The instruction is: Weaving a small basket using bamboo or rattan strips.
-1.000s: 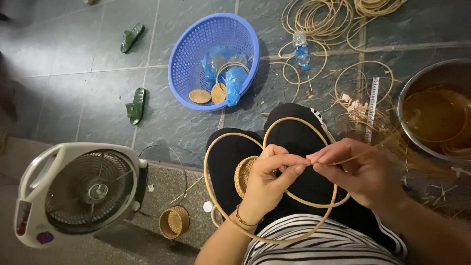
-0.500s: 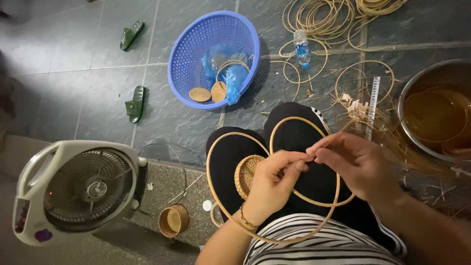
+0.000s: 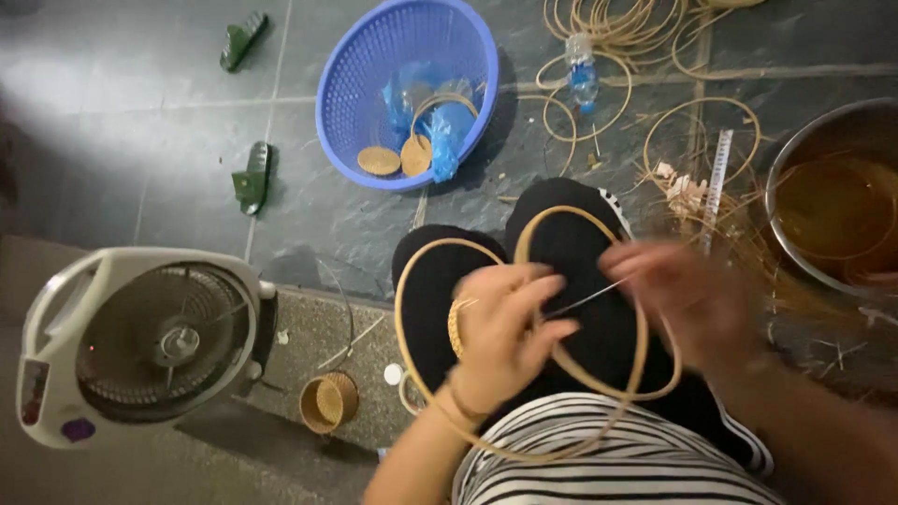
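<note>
Over my lap, my left hand grips a small round woven disc where two large rattan hoops meet. My right hand, blurred by motion, pinches a thin rattan strand stretched between both hands. The hoops curve around my knees and down to my striped shirt.
A blue plastic basket with woven discs and blue bags sits ahead. A white fan stands at left, a small woven cup beside it. A metal basin of brown water is at right, rattan coils, a bottle and a ruler beyond.
My right hand has pulled away to the right, drawing the strand out from my left hand. The view has shifted slightly.
</note>
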